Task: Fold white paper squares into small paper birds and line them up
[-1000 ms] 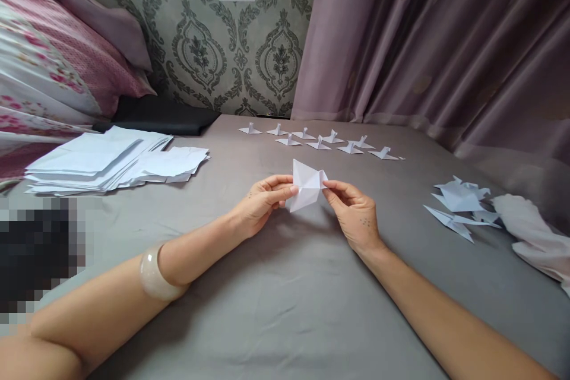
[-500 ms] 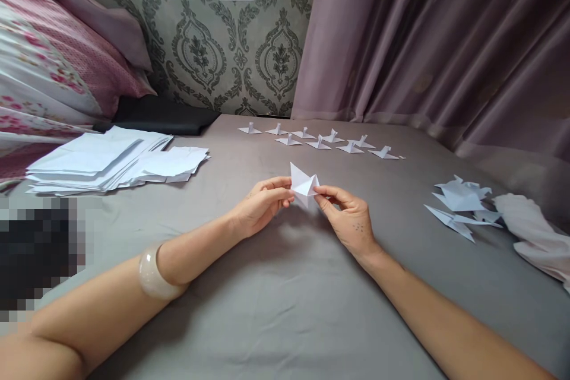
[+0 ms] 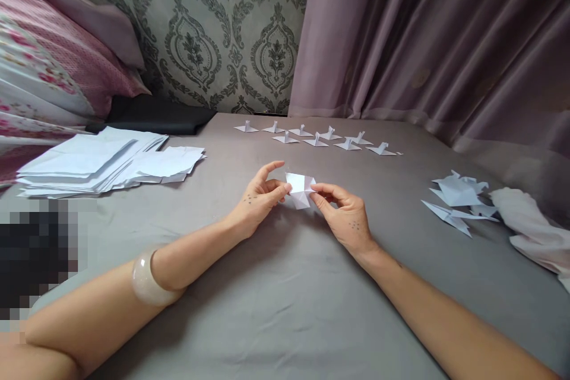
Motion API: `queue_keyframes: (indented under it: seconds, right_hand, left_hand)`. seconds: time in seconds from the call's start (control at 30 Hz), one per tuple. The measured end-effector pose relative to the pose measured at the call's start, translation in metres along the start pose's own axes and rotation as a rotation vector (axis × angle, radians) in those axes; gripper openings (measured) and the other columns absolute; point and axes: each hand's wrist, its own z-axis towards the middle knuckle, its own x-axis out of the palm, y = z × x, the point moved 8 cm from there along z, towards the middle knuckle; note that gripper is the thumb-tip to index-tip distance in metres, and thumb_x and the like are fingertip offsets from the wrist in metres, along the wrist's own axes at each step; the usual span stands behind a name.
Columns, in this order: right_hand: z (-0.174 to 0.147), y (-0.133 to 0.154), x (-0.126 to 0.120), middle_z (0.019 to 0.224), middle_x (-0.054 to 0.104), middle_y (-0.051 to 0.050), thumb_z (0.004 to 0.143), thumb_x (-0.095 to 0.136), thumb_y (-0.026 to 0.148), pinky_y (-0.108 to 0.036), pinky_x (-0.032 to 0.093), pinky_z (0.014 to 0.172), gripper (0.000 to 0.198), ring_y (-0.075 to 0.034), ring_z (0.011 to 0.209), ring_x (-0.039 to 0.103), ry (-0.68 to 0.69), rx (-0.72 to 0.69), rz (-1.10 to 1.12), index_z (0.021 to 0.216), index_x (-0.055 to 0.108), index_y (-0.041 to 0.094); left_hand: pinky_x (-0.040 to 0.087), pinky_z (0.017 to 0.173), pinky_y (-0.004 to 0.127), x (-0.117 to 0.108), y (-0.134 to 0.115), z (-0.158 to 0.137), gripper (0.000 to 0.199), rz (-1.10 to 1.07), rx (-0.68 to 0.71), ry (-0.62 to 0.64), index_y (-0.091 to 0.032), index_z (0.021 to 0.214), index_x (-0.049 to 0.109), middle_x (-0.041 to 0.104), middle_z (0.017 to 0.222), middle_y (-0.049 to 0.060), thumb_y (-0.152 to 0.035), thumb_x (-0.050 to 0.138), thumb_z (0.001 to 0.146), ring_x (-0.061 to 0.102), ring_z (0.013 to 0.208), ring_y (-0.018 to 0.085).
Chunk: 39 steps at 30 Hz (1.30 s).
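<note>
Between my two hands, above the grey cloth, is a small folded piece of white paper (image 3: 301, 188) with creased facets. My left hand (image 3: 263, 197) pinches its left side with the thumb and a finger, while the index finger is raised off the paper. On the other side, my right hand (image 3: 345, 209) grips the right corner between thumb and fingertips. Beyond the hands, several small folded white paper figures (image 3: 317, 141), each with an upright tip, stand in two rows on the cloth.
Stacks of white paper sheets (image 3: 84, 157) lie at the left, before a folded black cloth (image 3: 155, 116). At the right are larger folded paper shapes (image 3: 458, 190) beside a crumpled pale cloth (image 3: 528, 228). Purple curtains (image 3: 378, 35) hang along the back right.
The folded paper has been turned, so its pointed upper flap no longer stands up and a broader face shows. My left index finger has lifted away from it. The view has shifted slightly.
</note>
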Motion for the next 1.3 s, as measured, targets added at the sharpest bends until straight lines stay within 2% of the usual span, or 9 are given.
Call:
queue_keyframes:
  seconds: [0.07,0.17,0.43,0.63,0.83,0.93,1.03,1.17,1.3]
  right_hand:
    - [0.0,-0.001,0.0,0.089,0.074,-0.003,0.077,0.068,0.032,-0.029,0.052,0.074,0.017,-0.015,0.074,0.064,-0.002,0.003,0.005,0.089,0.074,0.021]
    - [0.001,-0.003,-0.001,0.088,0.074,-0.003,0.077,0.068,0.032,-0.029,0.051,0.073,0.017,-0.016,0.074,0.064,-0.006,0.018,0.007,0.088,0.074,0.021]
    - [0.001,-0.005,-0.002,0.088,0.073,-0.003,0.076,0.068,0.034,-0.029,0.051,0.072,0.019,-0.015,0.074,0.063,-0.023,0.042,0.018,0.089,0.073,0.022]
    - [0.001,0.003,0.0,0.087,0.07,-0.003,0.079,0.066,0.034,-0.029,0.05,0.072,0.014,-0.015,0.077,0.062,0.009,-0.039,0.035,0.085,0.074,0.024]
    - [0.001,0.014,-0.002,0.093,0.066,-0.003,0.078,0.068,0.031,-0.028,0.049,0.075,0.009,-0.016,0.086,0.062,-0.007,-0.137,-0.022,0.082,0.074,0.025]
    - [0.0,0.014,0.003,0.089,0.072,-0.002,0.08,0.066,0.033,-0.03,0.05,0.079,0.012,-0.017,0.084,0.065,0.058,-0.081,0.041,0.083,0.073,0.024]
    - [-0.002,0.01,0.01,0.084,0.074,-0.002,0.08,0.065,0.039,-0.03,0.052,0.076,0.019,-0.017,0.078,0.066,0.145,0.041,0.145,0.086,0.074,0.023]
    - [-0.003,0.007,0.017,0.083,0.073,-0.002,0.079,0.065,0.047,-0.028,0.054,0.068,0.029,-0.014,0.07,0.065,0.235,0.147,0.247,0.092,0.075,0.023]
    - [-0.006,0.004,0.023,0.086,0.073,-0.003,0.081,0.06,0.052,-0.028,0.054,0.068,0.037,-0.014,0.073,0.065,0.294,0.225,0.321,0.096,0.074,0.022]
  left_hand:
    - [0.038,0.068,0.024,0.0,-0.003,-0.002,0.053,0.042,0.026,-0.006,-0.026,0.124,0.056,0.063,0.076,-0.002,-0.034,0.073,0.075,0.051,0.067,0.01]
    - [0.041,0.073,0.025,0.001,-0.003,-0.003,0.03,0.1,0.008,-0.013,-0.019,0.099,0.07,0.066,0.082,0.002,-0.039,0.071,0.076,0.054,0.074,0.012]
    - [0.044,0.076,0.027,0.002,0.004,-0.003,0.029,0.069,-0.049,-0.018,-0.017,0.093,0.074,0.071,0.089,0.005,-0.032,0.079,0.067,0.059,0.078,0.015]
    - [0.043,0.074,0.027,0.003,0.0,-0.003,0.023,0.134,0.02,-0.01,-0.019,0.087,0.076,0.071,0.084,0.005,-0.034,0.077,0.069,0.058,0.077,0.016]
    - [0.039,0.067,0.025,0.002,-0.008,-0.003,0.017,0.3,0.121,-0.014,-0.02,0.079,0.075,0.063,0.085,0.003,-0.035,0.075,0.072,0.052,0.075,0.014]
    - [0.04,0.069,0.025,0.006,-0.01,-0.004,0.017,0.313,0.133,0.026,-0.02,0.076,0.073,0.061,0.094,0.004,-0.035,0.076,0.071,0.052,0.077,0.013]
    - [0.043,0.076,0.027,0.009,-0.007,-0.005,0.019,0.19,0.077,0.067,-0.017,0.07,0.069,0.059,0.111,0.005,-0.034,0.079,0.068,0.057,0.083,0.013]
    - [0.044,0.079,0.031,0.015,0.009,-0.005,0.022,-0.021,-0.091,0.139,-0.015,0.071,0.065,0.067,0.084,0.005,-0.033,0.078,0.069,0.061,0.078,0.016]
    - [0.044,0.074,0.031,0.01,0.018,-0.003,0.025,-0.065,-0.147,0.075,-0.015,0.069,0.062,0.065,0.071,0.002,-0.031,0.081,0.066,0.06,0.07,0.014]
